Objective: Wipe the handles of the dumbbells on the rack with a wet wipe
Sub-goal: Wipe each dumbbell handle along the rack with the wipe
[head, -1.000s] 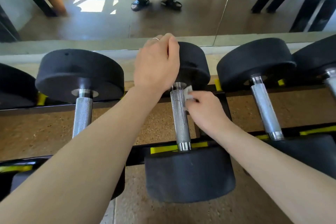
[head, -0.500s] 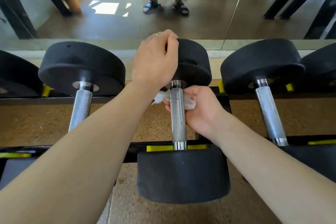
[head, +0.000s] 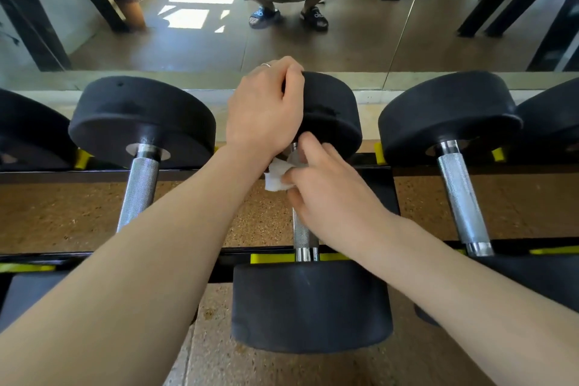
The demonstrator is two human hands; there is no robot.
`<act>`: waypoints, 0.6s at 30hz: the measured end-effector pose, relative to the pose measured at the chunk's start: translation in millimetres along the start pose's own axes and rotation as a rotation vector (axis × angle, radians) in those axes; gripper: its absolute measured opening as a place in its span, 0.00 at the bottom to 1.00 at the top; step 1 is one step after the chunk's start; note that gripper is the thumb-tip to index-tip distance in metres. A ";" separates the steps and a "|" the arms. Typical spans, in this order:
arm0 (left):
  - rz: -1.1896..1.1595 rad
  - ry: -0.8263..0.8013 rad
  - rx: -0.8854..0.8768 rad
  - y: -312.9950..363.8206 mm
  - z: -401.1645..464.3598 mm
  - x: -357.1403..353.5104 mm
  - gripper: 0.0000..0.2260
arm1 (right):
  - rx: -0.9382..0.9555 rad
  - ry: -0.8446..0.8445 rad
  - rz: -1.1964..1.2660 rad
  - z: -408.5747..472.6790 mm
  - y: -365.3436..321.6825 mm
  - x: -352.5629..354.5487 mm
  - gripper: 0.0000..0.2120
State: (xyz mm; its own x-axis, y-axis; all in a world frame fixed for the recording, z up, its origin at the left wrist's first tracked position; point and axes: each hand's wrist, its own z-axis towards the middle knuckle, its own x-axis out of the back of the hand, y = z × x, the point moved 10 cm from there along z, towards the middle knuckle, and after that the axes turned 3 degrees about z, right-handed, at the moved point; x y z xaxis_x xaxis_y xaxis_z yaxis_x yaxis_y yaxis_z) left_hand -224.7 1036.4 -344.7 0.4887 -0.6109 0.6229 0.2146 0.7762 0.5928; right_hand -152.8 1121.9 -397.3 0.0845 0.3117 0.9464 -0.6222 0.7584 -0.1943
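The middle dumbbell [head: 313, 304] lies across the black rack [head: 388, 197], its knurled steel handle [head: 303, 233] pointing away from me. My left hand [head: 266, 113] grips the top of its far black head [head: 335, 116]. My right hand [head: 329, 194] is wrapped over the upper half of the handle, pressing a white wet wipe [head: 277, 177] against it. The wipe sticks out to the left of my fingers. Only the lower end of the handle shows below my right hand.
A dumbbell with a bare handle [head: 138, 191] lies to the left, another with its handle [head: 463, 200] to the right, and more at both edges. A mirror [head: 344, 41] behind the rack reflects the floor and a person's sandalled feet. Speckled brown floor shows below the rack.
My right hand has turned over the handle from its right side to its top, and the wipe has come round to the left. My left hand keeps its hold on the far head.
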 end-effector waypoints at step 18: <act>0.000 0.010 0.019 -1.8 -0.1 0.4 0.15 | -0.061 -0.206 0.448 -33.5 33.4 -0.7 0.17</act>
State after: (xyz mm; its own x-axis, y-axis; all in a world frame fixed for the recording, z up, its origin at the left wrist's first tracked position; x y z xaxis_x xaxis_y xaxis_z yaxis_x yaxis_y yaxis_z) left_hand -224.7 1034.7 -345.6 0.4972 -0.6095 0.6175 0.1990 0.7728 0.6026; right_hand -147.5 1166.2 -413.0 -0.3398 0.4999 0.7966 -0.5147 0.6101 -0.6024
